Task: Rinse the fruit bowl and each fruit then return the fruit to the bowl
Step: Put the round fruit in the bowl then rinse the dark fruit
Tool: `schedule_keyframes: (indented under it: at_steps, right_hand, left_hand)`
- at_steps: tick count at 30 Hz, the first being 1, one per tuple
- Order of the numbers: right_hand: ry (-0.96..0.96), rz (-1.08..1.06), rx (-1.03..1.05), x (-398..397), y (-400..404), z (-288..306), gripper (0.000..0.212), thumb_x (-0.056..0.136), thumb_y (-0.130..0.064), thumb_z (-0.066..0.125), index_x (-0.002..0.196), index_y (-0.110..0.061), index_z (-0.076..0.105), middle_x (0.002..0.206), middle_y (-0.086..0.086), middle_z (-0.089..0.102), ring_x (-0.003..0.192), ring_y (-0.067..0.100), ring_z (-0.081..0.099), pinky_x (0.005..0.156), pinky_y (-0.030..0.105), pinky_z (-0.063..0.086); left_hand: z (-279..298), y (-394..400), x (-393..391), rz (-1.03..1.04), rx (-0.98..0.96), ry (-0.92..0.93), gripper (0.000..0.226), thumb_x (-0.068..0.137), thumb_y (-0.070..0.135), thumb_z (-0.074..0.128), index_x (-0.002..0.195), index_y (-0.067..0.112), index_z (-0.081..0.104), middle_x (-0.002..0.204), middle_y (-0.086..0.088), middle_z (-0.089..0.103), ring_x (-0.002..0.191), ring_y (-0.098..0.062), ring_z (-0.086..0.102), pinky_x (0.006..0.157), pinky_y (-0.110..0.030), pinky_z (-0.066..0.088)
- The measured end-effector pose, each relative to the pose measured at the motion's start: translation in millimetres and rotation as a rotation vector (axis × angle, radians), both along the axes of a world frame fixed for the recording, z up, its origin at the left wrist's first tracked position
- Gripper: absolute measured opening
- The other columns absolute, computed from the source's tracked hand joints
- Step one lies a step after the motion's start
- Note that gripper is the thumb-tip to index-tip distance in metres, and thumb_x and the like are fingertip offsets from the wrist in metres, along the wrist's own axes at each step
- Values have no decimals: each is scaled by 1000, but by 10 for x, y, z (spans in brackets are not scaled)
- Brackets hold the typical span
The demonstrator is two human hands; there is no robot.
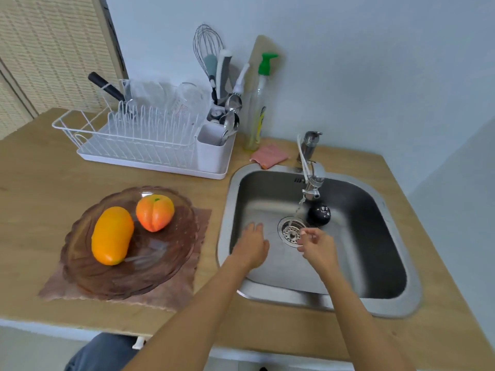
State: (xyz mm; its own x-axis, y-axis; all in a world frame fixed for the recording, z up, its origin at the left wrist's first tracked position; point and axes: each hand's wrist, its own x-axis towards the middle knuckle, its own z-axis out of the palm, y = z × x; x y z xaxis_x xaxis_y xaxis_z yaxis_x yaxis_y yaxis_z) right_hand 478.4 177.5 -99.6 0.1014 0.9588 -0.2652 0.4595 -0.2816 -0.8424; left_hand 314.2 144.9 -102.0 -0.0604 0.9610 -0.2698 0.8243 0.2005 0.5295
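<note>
Both my hands hang empty in the sink [401, 228], left grip [251, 246] spread, right grip [316, 243] loosely curled, while the bowl [88, 274] sits near the surface's [40, 183] front edge.

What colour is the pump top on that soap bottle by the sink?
Green, on the soap bottle's pump top; clearest in the head view.

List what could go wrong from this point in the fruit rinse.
1. The dark round object beside the drain sits untouched; if it is a fruit, it may get skipped or roll over the drain.
2. The tap is running while both the left hand and right hand are empty, so water may splash onto the counter.
3. The glass bowl rests on a cloth; wet hands could slip lifting it.
</note>
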Motion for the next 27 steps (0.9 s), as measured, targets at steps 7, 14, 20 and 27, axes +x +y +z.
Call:
schedule_keyframes:
  at_steps: [7, 14, 20, 27]
  right_hand:
    - [-47, -110, -133, 695, 476, -461, 20, 87, -28, 63, 103, -16, 65, 76, 4, 69, 77, 24, 68, 85, 47, 56]
    - [-76, -118, -139, 790, 1077, -663, 85, 76, -32, 80, 145, -15, 33, 137, 18, 49, 125, 32, 51, 101, 34, 40]
    - [-121, -87, -29, 658, 1463, -936, 106, 59, -37, 89, 145, -19, 30, 144, 15, 42, 129, 31, 47, 109, 46, 39]
    - [-186, -143, 108, 485, 1537, -1027, 79, 64, -30, 86, 130, -18, 44, 132, 10, 50, 121, 30, 51, 102, 42, 43]
  left_hand:
    - [-645, 386, 222, -144, -319, 229, 68, 101, 33, 37, 153, 8, 0, 161, -17, -6, 148, -37, 1, 120, -41, 8]
    - [-1019, 463, 228, -253, -428, 370, 82, 98, 41, 42, 152, 18, -14, 158, -9, -25, 148, -34, -14, 119, -50, 9]
    - [-1106, 457, 231, -249, -417, 372, 81, 99, 41, 40, 151, 21, -19, 156, -6, -31, 147, -31, -20, 119, -48, 6]
    - [-1130, 446, 217, -249, -438, 366, 81, 100, 40, 38, 149, 23, -23, 155, -4, -34, 146, -29, -23, 119, -47, 2]
